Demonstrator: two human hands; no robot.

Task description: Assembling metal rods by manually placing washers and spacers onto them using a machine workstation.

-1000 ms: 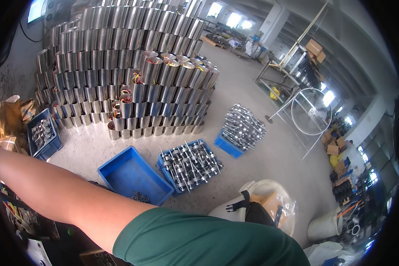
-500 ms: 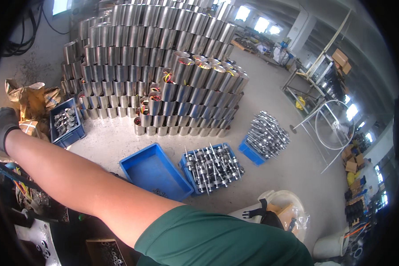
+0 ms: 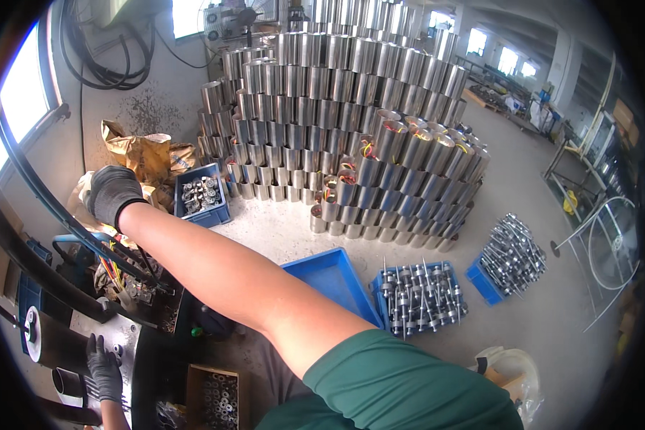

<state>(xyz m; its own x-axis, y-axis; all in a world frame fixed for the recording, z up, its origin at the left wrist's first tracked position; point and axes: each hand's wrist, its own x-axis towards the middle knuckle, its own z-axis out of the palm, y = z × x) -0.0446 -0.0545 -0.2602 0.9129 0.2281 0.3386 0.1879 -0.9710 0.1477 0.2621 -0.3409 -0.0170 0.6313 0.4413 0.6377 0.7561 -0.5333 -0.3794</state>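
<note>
My right arm, in a green sleeve, reaches across to the left. At its end my right hand [image 3: 115, 195], in a dark grey glove, is curled closed in front of brown paper sacks [image 3: 147, 154]; whatever may be inside its fingers is hidden. My left hand [image 3: 105, 369], gloved too, lies with fingers stretched out over the metal plate [image 3: 125, 333] of a machine at the lower left. Close to its fingertips is a small metal ring [image 3: 117, 350] on the plate. A thick dark cylinder [image 3: 61, 340] of the machine stands just left of that hand.
Stacked metal cylinders [image 3: 287, 107] fill the back. Blue crates hold metal parts [image 3: 201, 193], shafts [image 3: 421, 294] and more shafts [image 3: 512, 254]; another blue crate [image 3: 330, 276] is partly behind my arm. A box of small rings [image 3: 221, 401] stands below. Black hoses [image 3: 32, 179] curve at left.
The view has swung left, so the stacks and crates sit farther right. My left hand has come into view on the machine plate. My right hand stays closed near the sacks.
</note>
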